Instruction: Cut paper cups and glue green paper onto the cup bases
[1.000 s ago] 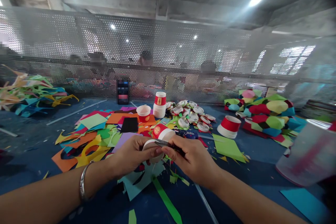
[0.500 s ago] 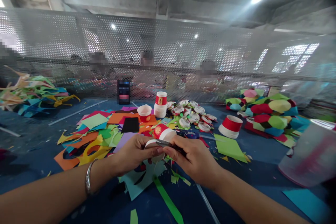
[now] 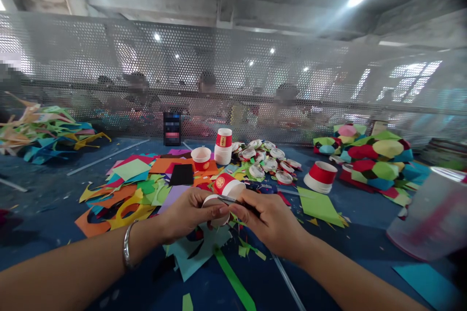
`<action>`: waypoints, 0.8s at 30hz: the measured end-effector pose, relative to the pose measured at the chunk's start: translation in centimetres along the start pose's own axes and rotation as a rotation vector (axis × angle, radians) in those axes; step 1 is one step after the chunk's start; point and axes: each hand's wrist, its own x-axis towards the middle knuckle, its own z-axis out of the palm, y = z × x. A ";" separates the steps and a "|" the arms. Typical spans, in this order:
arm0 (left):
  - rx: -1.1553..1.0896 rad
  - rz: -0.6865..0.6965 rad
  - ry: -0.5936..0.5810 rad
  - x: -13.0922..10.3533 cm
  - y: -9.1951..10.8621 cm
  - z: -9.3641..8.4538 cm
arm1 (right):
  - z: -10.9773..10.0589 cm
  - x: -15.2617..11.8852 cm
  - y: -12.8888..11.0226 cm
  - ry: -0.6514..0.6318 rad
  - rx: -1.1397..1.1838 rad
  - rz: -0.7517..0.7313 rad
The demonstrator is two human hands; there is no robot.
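Observation:
In the middle of the view, my left hand [image 3: 195, 211] pinches a white, round paper cup piece [image 3: 220, 220] between thumb and fingers. My right hand [image 3: 260, 214] is closed around a pair of scissors, whose dark metal blades [image 3: 228, 199] lie across the rim of that piece; the handles are hidden by my fingers. Just behind my hands a red and white paper cup [image 3: 228, 184] lies tilted on its side. Below them, a pale blue paper sheet [image 3: 199, 252] and a long green strip [image 3: 233, 277] rest on the blue table.
Coloured paper sheets [image 3: 131, 167] are heaped left of centre. Beyond stand a cup stack [image 3: 224, 146], an upright cup [image 3: 201, 157] and a phone [image 3: 172, 129]. Cut cup bottoms [image 3: 268, 160] form a pile. At right are another cup [image 3: 321, 176], patchwork paper shapes [image 3: 379, 155] and a translucent bucket [image 3: 430, 214].
Both hands stay almost where they were. The scissor blades have shifted slightly at the cup piece's rim, and the piece is turned a little. The things on the table look unchanged.

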 end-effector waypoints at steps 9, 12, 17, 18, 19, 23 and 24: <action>-0.096 -0.025 -0.042 0.1 -0.7 -0.4 | -0.2 0.2 0.0 -0.024 0.021 0.002; -0.128 -0.012 -0.093 0.1 -0.9 -0.6 | -0.3 0.2 0.0 -0.041 0.044 -0.012; -0.075 0.017 -0.079 0.3 -1.1 -0.6 | -0.4 0.2 -0.1 -0.038 0.060 -0.011; -0.054 0.033 -0.067 0.3 -1.1 -0.6 | -0.4 0.2 -0.1 -0.036 0.061 -0.013; -0.033 0.049 -0.058 0.3 -1.1 -0.6 | -0.4 0.2 0.0 -0.033 0.059 -0.015; 0.038 0.073 -0.014 0.3 -0.8 -0.4 | -0.3 0.2 0.0 -0.026 0.046 -0.010; 0.053 0.076 -0.003 0.3 -0.6 -0.3 | -0.3 0.2 0.0 -0.025 0.047 -0.009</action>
